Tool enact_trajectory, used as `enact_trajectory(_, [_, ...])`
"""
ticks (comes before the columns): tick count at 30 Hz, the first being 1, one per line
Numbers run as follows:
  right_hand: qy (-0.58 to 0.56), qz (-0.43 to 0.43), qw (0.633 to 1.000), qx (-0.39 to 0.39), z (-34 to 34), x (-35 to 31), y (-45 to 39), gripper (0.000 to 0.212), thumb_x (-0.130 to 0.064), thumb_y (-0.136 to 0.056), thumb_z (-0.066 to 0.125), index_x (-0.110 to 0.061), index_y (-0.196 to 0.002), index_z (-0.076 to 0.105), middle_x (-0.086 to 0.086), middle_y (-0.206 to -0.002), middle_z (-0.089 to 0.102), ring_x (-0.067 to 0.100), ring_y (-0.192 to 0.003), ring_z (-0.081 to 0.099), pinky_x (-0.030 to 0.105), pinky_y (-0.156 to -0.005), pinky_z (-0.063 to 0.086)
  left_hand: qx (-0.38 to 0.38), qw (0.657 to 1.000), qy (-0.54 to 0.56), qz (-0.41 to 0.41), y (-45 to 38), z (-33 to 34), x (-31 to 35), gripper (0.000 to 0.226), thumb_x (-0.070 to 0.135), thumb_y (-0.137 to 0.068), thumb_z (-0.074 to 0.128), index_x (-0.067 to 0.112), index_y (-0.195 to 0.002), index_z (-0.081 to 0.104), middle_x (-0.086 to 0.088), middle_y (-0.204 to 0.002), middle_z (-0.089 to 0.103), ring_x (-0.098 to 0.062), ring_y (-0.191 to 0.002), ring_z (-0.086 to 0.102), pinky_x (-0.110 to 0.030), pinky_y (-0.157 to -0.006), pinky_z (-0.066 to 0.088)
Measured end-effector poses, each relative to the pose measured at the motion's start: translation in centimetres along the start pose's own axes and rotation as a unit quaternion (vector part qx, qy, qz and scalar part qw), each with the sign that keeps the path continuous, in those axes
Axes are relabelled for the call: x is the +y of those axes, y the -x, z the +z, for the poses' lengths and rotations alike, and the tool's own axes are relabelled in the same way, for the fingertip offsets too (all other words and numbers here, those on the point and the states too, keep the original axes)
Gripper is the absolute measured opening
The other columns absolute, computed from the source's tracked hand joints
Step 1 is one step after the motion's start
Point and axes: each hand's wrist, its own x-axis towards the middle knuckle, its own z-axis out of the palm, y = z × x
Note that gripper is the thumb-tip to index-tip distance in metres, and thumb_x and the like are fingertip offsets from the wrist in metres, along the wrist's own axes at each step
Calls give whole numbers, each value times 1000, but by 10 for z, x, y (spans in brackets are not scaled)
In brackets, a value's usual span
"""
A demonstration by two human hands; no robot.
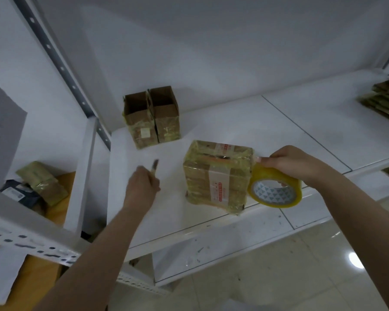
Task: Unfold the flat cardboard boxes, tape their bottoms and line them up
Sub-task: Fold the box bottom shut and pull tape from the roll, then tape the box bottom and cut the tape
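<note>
The right hand (294,163) is gripping a roll of yellowish clear tape (275,189), fingers curled through its core, and is holding it against the right edge of a cardboard box (218,173). The left hand (142,185) is hovering well to the left of that box, fingers closed around a thin, dark, blurred tool (155,167), possibly a small knife or pen; what it is cannot be told. The two hands are apart, with the box between them.

The box is sitting near the front edge of a white shelf (301,122), turned so its closed flaps are facing up, and tape is shining across them. Further back and to the left, two opened boxes (152,117) are standing upright side by side, touching, mouths open. At the far right end of the shelf, a stack of flat cardboard (386,102) is lying, blurred.

Judging from this, two boxes are finished and lined up, a third is having its bottom taped and looks nearly sealed, and the tape likely needs cutting. The flat stack suggests more boxes are waiting to be unfolded.
</note>
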Motion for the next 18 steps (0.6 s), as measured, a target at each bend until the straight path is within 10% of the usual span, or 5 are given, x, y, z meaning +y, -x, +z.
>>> enact_trajectory(3, [-33, 23, 999, -11, -1, 4, -1, 36, -47, -84, 69, -14, -95, 64, 7, -92, 66, 25, -81, 65, 32, -66, 48, 82, 978, 116, 150, 1, -23, 56, 14, 11, -100, 44, 15, -87, 43, -4, -81, 65, -3, -63, 58, -12, -54, 41])
enact_trajectory(6, [-45, 38, 998, -36, -4, 6, -2, 34, -38, -84, 69, -18, -108, 56, 4, -99, 58, 23, -87, 58, 36, -74, 46, -51, 943, 171, 280, 15, -13, 125, 27, 25, -104, 40, 25, -82, 55, 10, -59, 59, 4, -51, 54, -9, -51, 38])
enact_trajectory(11, [-67, 4, 994, -88, -17, 13, 5, 12, -24, -83, 72, -17, -92, 70, 6, -100, 65, 27, -97, 61, 41, -91, 47, -256, 910, 212, 247, 20, 32, 170, 40, 27, -106, 38, 12, -76, 60, 2, -53, 56, -12, -38, 44, -23, -45, 38])
enact_trajectory(18, [-101, -43, 988, -105, -19, 22, 7, 18, -34, -83, 74, -19, -94, 75, -1, -87, 74, 15, -78, 69, 22, -66, 50, -195, 926, 144, 290, 11, 50, 163, 43, 30, -106, 36, 18, -71, 57, 11, -46, 56, -1, -37, 45, -13, -45, 35])
